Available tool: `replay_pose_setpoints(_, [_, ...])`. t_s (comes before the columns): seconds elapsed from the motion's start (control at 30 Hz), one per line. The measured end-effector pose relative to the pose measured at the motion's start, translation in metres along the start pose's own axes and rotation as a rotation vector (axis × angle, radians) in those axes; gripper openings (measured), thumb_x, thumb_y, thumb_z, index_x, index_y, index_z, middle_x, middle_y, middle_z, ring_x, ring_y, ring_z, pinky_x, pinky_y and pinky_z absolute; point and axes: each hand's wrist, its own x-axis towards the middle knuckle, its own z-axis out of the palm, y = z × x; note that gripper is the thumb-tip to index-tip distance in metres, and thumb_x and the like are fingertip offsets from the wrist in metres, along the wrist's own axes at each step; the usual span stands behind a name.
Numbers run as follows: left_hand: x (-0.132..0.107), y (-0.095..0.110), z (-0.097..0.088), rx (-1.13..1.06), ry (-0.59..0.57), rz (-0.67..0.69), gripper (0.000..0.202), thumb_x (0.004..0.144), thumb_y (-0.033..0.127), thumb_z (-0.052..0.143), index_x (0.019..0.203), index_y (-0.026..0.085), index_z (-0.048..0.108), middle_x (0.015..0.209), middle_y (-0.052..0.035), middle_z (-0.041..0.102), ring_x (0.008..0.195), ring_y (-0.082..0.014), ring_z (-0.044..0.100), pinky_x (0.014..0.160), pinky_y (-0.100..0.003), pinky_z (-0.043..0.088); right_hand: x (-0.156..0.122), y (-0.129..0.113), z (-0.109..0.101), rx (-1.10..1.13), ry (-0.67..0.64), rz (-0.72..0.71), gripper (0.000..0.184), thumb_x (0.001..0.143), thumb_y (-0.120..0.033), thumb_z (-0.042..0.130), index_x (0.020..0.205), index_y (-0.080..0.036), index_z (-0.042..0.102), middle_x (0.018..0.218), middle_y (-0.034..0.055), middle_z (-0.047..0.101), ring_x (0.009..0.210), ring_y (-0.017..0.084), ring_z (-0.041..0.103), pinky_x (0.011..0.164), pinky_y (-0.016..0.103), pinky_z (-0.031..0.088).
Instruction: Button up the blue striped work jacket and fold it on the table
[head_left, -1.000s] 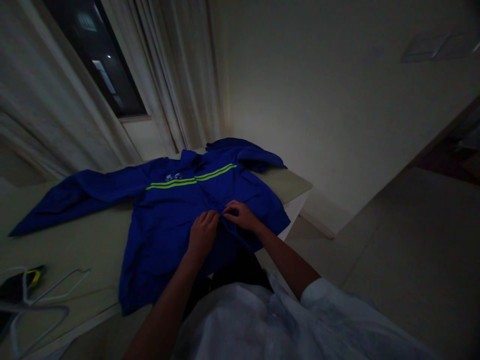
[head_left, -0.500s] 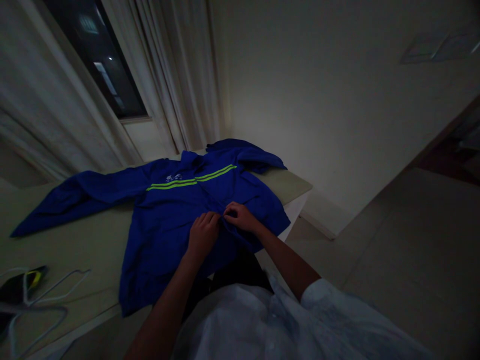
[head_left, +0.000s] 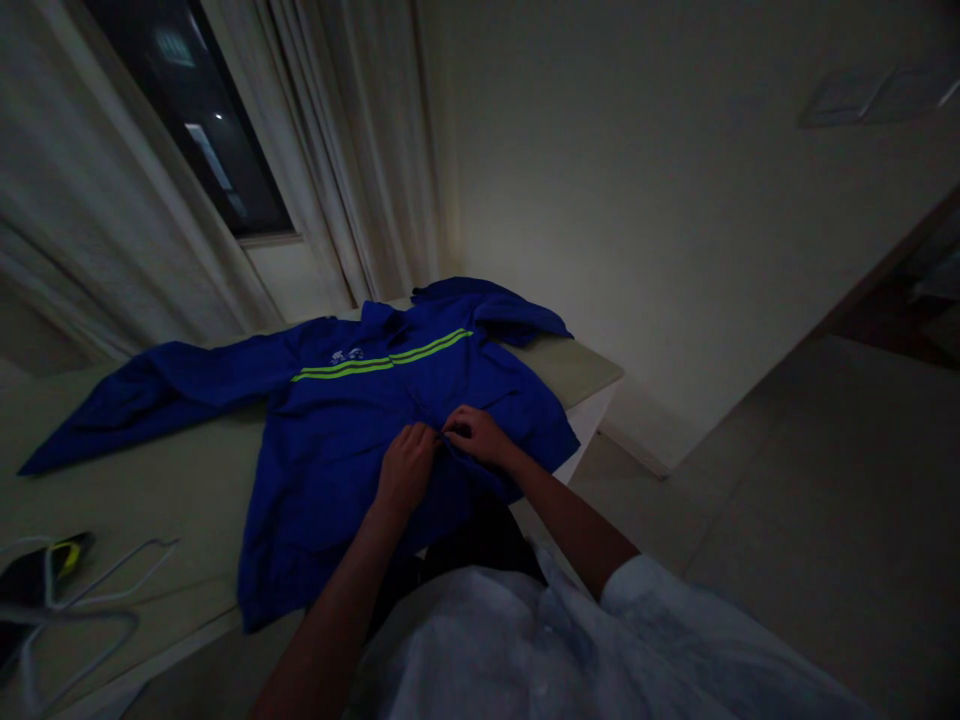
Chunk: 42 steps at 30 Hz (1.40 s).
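A blue jacket [head_left: 337, 440] with two lime-green chest stripes lies spread front-up on a pale table [head_left: 142, 490], one sleeve stretched out to the left. My left hand [head_left: 405, 468] and my right hand [head_left: 476, 436] meet at the jacket's front opening, low on its middle. Both hands are closed, pinching the fabric edges where they join. What lies between the fingertips is too small and dark to make out.
A white wire hanger [head_left: 82, 610] lies near the table's front left, beside a dark object with a yellow patch [head_left: 45, 565]. Curtains [head_left: 352, 150] and a dark window [head_left: 202, 110] stand behind the table. The table's right corner [head_left: 611, 372] ends near the wall; bare floor lies to the right.
Hardly anything has moved; both hands stay pinched together at the jacket's front, with the fingers shifting only slightly.
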Motion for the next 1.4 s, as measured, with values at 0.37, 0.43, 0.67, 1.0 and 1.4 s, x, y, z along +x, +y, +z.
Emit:
replay_pose_setpoints(0.37, [0.002, -0.013, 0.007, -0.27, 0.052, -0.004, 0.016, 0.101, 0.01, 0.049, 0.104, 0.022, 0.06, 0.108, -0.006, 0.067, 0.103, -0.0203, 0.065, 0.093, -0.035, 0.055, -0.001, 0.002, -0.001, 0.016, 0.021, -0.014, 0.012, 0.083, -0.009, 0.073, 0.088, -0.019, 0.077, 0.1, 0.0038, 0.07, 0.093, 0.017, 0.068, 0.09, 0.03, 0.051])
replay_pose_setpoints(0.43, [0.002, -0.013, 0.007, -0.29, 0.05, -0.006, 0.018, 0.101, 0.009, 0.048, 0.104, 0.023, 0.06, 0.108, -0.0053, 0.067, 0.102, -0.0194, 0.066, 0.092, -0.034, 0.055, -0.001, 0.001, -0.002, 0.029, 0.022, -0.004, 0.011, 0.083, -0.009, 0.074, 0.088, -0.019, 0.077, 0.098, 0.0033, 0.07, 0.091, 0.017, 0.067, 0.088, 0.03, 0.051])
replay_pose_setpoints(0.67, [-0.001, -0.009, 0.007, -0.233, 0.018, -0.041, 0.017, 0.102, 0.014, 0.047, 0.098, 0.023, 0.06, 0.103, -0.0067, 0.064, 0.099, -0.0233, 0.064, 0.091, -0.038, 0.054, -0.002, 0.002, -0.001, 0.049, 0.009, -0.009, 0.009, 0.084, -0.013, 0.076, 0.09, -0.019, 0.078, 0.101, 0.0044, 0.069, 0.092, 0.017, 0.067, 0.087, 0.03, 0.051])
replay_pose_setpoints(1.0, [0.0, -0.006, 0.002, -0.145, -0.069, -0.066, 0.023, 0.1, 0.01, 0.043, 0.1, 0.023, 0.062, 0.107, -0.0087, 0.065, 0.103, -0.0247, 0.062, 0.091, -0.037, 0.051, -0.002, 0.003, 0.0, 0.036, -0.003, -0.05, 0.01, 0.086, -0.011, 0.073, 0.09, -0.018, 0.078, 0.102, 0.0048, 0.069, 0.094, 0.017, 0.067, 0.089, 0.03, 0.051])
replay_pose_setpoints(1.4, [-0.005, -0.014, 0.001, -0.227, -0.047, -0.101, 0.013, 0.094, 0.015, 0.059, 0.1, 0.025, 0.065, 0.106, -0.0059, 0.071, 0.102, -0.0265, 0.064, 0.091, -0.04, 0.053, -0.001, 0.004, -0.001, 0.001, 0.009, 0.006, 0.01, 0.08, -0.01, 0.077, 0.084, -0.019, 0.079, 0.104, 0.0051, 0.07, 0.092, 0.016, 0.068, 0.086, 0.03, 0.052])
